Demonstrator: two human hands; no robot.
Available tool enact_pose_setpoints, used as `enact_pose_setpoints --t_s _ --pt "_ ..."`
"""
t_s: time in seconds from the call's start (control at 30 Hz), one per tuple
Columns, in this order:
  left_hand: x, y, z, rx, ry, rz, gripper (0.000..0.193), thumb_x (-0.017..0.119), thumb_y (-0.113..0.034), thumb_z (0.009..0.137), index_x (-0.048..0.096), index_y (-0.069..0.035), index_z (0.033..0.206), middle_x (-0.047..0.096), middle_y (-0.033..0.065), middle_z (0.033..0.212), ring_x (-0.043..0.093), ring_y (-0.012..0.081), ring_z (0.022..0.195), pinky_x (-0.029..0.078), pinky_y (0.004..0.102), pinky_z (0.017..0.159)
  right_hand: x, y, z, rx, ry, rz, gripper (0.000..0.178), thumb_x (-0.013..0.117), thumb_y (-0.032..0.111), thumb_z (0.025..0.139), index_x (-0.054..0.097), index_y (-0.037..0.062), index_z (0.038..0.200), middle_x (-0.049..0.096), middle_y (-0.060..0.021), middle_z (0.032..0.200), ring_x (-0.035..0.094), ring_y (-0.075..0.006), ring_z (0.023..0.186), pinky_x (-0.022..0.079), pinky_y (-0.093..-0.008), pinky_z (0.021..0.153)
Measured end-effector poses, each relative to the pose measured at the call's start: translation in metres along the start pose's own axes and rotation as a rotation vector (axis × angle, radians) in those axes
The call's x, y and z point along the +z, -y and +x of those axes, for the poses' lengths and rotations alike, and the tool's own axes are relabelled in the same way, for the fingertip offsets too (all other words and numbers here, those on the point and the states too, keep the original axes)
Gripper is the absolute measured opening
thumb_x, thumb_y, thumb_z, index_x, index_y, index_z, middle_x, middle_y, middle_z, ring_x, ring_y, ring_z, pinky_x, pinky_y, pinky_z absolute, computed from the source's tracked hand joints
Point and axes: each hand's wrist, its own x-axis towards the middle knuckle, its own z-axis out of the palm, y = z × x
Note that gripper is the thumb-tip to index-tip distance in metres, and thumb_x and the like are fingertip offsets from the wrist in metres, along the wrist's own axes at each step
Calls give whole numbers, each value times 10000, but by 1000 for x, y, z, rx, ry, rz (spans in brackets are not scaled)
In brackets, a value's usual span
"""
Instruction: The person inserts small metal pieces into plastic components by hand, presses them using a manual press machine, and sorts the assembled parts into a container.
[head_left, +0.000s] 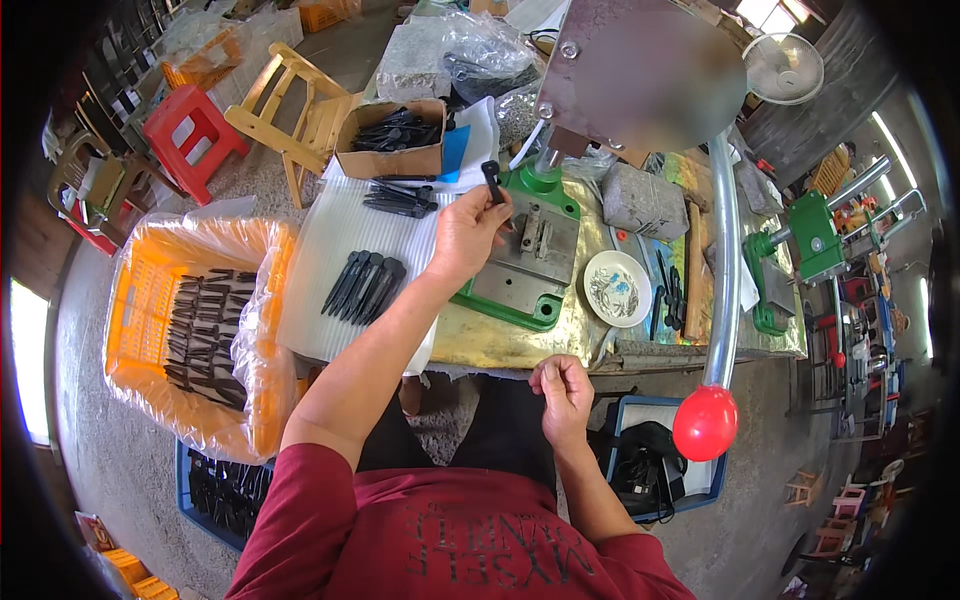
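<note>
My left hand (468,232) is closed on a slim black part with a thicker top end (491,178), held upright at the left edge of the green press (545,243). The steel fixture (536,232) on the press bed sits just right of my fingertips. Low in front of the table edge, my right hand (565,398) is curled with thumb against fingers; whatever it may hold is hidden. Left of the press, a row of black parts (364,287) and a smaller pile (400,197) lie on white foam sheet (318,250). A cardboard box (390,165) holds more black parts.
The press lever (727,250) with its red ball knob (705,424) hangs down on the right. A patterned dish (617,288) and a wrapped grey block (644,200) lie beside the press. An orange plastic-lined crate (140,300) of dark parts stands left; a blue bin (628,412) stands below.
</note>
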Motion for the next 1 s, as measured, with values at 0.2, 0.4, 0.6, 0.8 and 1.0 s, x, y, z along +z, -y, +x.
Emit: enact_pose_setpoints --t_s 0.2,0.4,0.6,0.8,1.0 --pt "11 1 14 -17 39 148 54 535 -61 790 543 -26 831 531 -7 681 529 59 609 416 169 464 -14 -8 -4 8 -71 -3 97 454 99 840 463 7 809 500 -55 704 444 -92 589 360 -205 535" --pt "15 4 17 -5 -2 186 53 539 -60 784 546 -22 821 522 -4 655 527 57 595 417 178 443 -17 -14 -8 34 -83 10 95 467 97 834 468 3 818 503 -58 713 453 -94 601 364 -207 538" --pt "16 2 17 -10 -18 206 59 540 -64 782 550 -20 821 517 -4 640 528 58 592 422 182 439 -16 -14 -8 35 -70 10 97 472 99 832 470 3 816 505 -57 720 456 -94 603 367 -207 541" --pt "16 2 18 3 -10 231 74 543 -71 780 556 -24 837 533 0 657 522 61 586 432 186 453 -16 -15 -10 44 -71 -22 92 439 84 845 470 3 812 497 -31 688 406 -57 600 342 -181 546" --pt "16 -4 21 143 101 395 99 562 -86 744 548 -13 810 540 91 667 519 184 595 426 276 522 -21 -13 -10 43 -91 7 96 447 89 841 473 0 816 498 -33 678 412 -60 602 345 -182 549"
